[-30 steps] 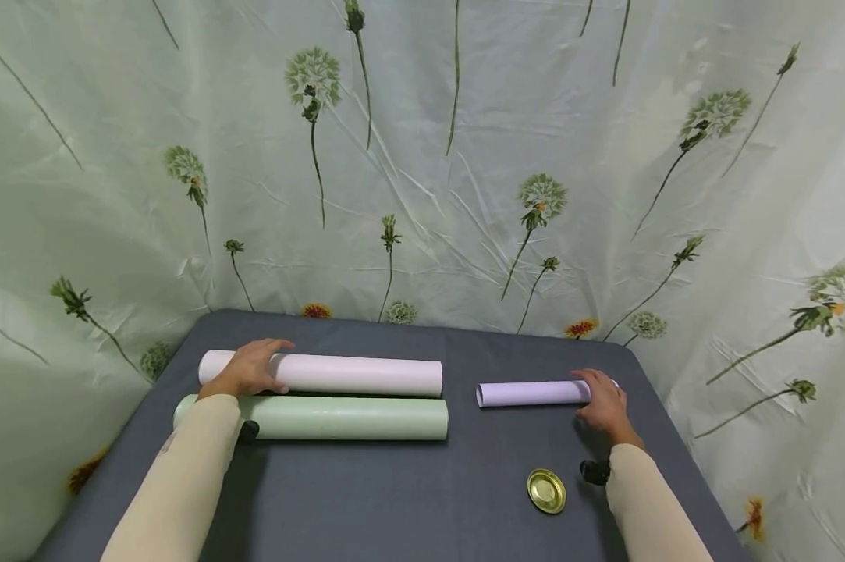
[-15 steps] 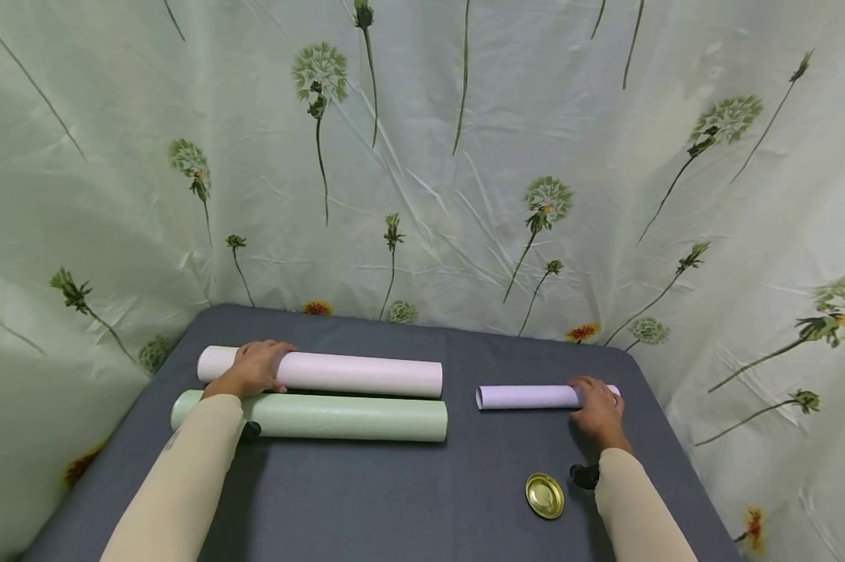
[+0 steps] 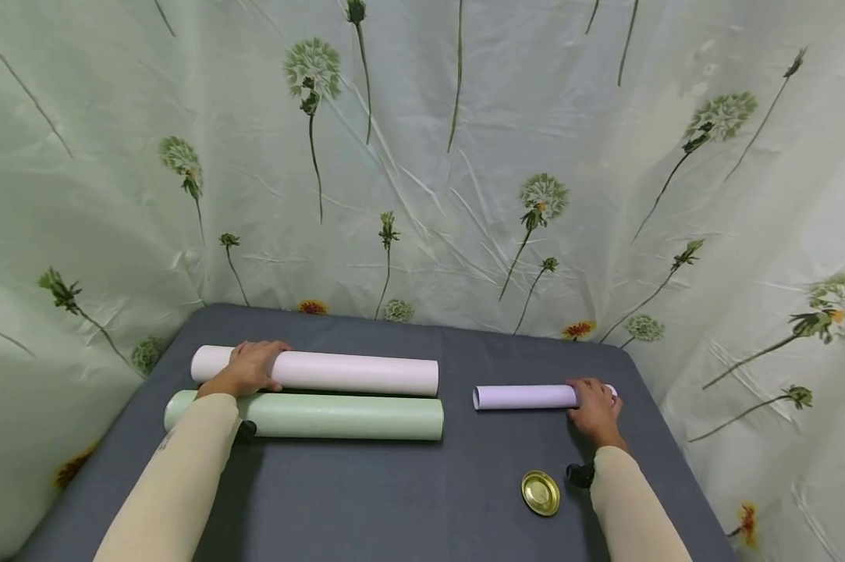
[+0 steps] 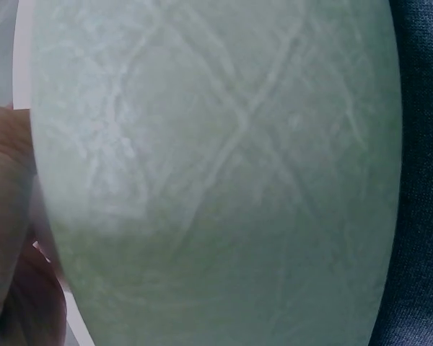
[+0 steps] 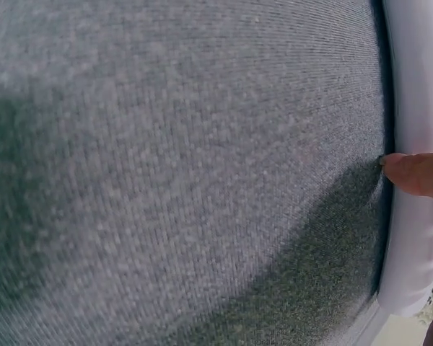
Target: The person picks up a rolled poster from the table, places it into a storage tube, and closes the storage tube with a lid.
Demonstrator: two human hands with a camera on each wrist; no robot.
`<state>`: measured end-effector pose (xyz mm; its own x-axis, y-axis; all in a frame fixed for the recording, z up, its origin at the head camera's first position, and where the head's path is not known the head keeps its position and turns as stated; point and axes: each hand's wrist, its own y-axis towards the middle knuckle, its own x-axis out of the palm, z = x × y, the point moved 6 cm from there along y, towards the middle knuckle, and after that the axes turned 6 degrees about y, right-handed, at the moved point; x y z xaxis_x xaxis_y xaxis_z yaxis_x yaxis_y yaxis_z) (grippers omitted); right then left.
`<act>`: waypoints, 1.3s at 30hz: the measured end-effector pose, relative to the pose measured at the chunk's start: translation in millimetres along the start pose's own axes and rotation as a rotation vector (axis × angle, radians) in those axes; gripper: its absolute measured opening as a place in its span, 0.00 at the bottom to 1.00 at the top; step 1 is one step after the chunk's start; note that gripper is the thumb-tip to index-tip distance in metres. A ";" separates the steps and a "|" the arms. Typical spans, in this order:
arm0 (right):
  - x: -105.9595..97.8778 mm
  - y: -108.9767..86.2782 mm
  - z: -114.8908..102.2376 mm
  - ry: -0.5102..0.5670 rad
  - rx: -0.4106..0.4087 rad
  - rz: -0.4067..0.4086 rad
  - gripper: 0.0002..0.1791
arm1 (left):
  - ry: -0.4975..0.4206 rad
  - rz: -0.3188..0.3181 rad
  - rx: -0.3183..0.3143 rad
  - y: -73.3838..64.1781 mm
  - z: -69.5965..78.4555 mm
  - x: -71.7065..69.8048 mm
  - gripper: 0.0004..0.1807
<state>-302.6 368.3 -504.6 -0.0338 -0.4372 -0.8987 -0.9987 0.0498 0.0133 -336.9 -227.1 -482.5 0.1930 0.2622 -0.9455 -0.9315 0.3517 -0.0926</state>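
A pale pink roll [image 3: 359, 373] lies across the left half of the table, and my left hand [image 3: 250, 368] grips it near its left end. Just in front of it lies a pale green roll [image 3: 345, 417], under my left wrist. In the left wrist view the green roll [image 4: 224, 166] fills most of the picture, with my left thumb [image 4: 3, 209] beyond its edge. Farther right, a shorter, thinner lilac paper tube [image 3: 523, 396] lies on the table. Around its right end my right hand [image 3: 596, 407] is curled, with the thumb [image 5: 418, 174] against the tube's near side.
A small round gold-coloured dish [image 3: 540, 492] sits on the dark grey tablecloth [image 3: 366, 499], in front of the lilac tube and left of my right wrist. Behind the table hangs a pale curtain [image 3: 422, 156] printed with dandelions.
My right hand has shifted slightly left along the lilac tube, so more of its right end shows. The left hand stays on the pink roll. The head view has shifted a little.
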 end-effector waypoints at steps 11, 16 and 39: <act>1.0 2.4 7.8 -0.008 0.041 -0.018 0.25 | -0.012 -0.020 -0.018 0.5 1.6 -0.2 0.35; 2.3 0.2 9.8 0.001 0.008 -0.027 0.24 | -0.003 -0.020 -0.019 0.6 -1.0 -0.7 0.36; 2.4 1.6 10.6 0.022 -0.140 0.018 0.24 | 0.072 -0.032 0.012 1.6 2.6 1.5 0.37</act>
<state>-303.9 376.9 -511.3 -0.0513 -0.4572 -0.8879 -0.9935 -0.0668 0.0918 -337.3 -223.8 -483.2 0.1999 0.1852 -0.9621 -0.9214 0.3696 -0.1203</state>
